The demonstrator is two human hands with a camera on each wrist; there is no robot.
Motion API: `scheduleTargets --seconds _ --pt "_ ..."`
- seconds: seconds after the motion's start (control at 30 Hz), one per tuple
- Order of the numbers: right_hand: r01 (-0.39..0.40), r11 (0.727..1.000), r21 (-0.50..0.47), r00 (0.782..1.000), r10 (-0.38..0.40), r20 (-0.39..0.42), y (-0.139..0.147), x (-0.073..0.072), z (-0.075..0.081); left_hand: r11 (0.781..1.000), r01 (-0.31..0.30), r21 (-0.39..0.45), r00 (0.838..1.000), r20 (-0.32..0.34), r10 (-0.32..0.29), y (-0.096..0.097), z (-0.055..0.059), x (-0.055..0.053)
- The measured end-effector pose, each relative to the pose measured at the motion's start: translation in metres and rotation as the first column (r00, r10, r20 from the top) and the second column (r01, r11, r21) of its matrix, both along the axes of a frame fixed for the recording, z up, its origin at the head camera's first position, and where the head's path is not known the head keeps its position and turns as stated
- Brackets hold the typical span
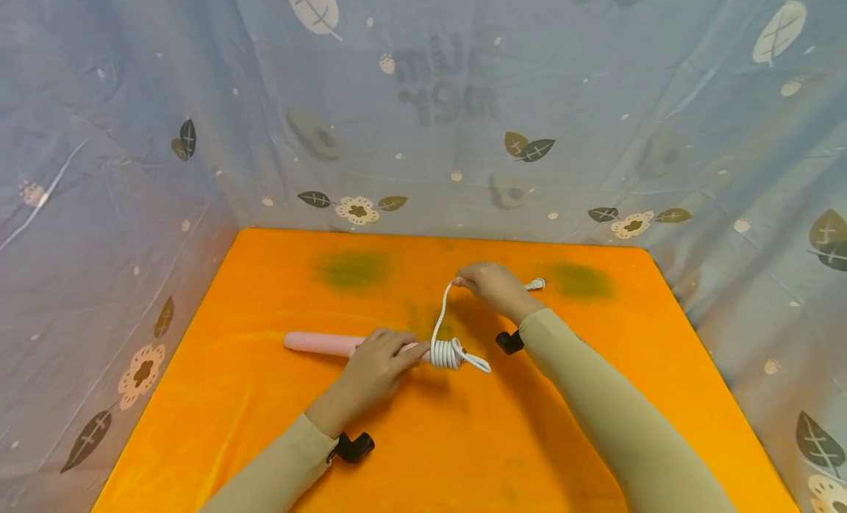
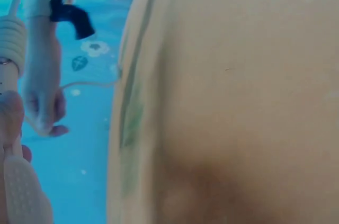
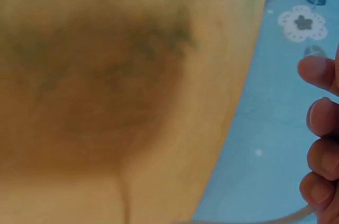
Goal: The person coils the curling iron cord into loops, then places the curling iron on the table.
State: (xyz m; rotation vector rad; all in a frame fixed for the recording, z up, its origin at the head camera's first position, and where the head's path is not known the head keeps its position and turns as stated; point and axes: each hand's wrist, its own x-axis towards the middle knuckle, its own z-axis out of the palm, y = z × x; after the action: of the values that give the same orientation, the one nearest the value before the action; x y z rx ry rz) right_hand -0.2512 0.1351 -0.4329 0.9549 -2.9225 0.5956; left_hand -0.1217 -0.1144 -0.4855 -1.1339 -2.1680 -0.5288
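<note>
A pink hair curling iron lies across the middle of the table, its long end pointing left. My left hand grips it around the handle. White cord is wound in several turns around the handle's right end, and a small loop of it sticks out there. Above and to the right, my right hand pinches the cord, which rises from the coil. Past that hand, the cord's plug shows. In the left wrist view, the coiled cord appears at the left edge, with curled right-hand fingers beyond.
An orange cloth covers the table, with greenish patches toward the back. Printed grey-blue curtains hang behind it and along both sides. A black wrist camera mount sits on the left wrist and another on the right.
</note>
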Motion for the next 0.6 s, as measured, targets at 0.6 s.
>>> scheduleTargets --seconds 0.6 --pt "-0.073 0.993 0.094 0.996 0.078 -0.050 0.002 0.048 -0.048 0.969 -0.199 0.145 0.974 0.134 0.180 -0.015 0.023 -0.017"
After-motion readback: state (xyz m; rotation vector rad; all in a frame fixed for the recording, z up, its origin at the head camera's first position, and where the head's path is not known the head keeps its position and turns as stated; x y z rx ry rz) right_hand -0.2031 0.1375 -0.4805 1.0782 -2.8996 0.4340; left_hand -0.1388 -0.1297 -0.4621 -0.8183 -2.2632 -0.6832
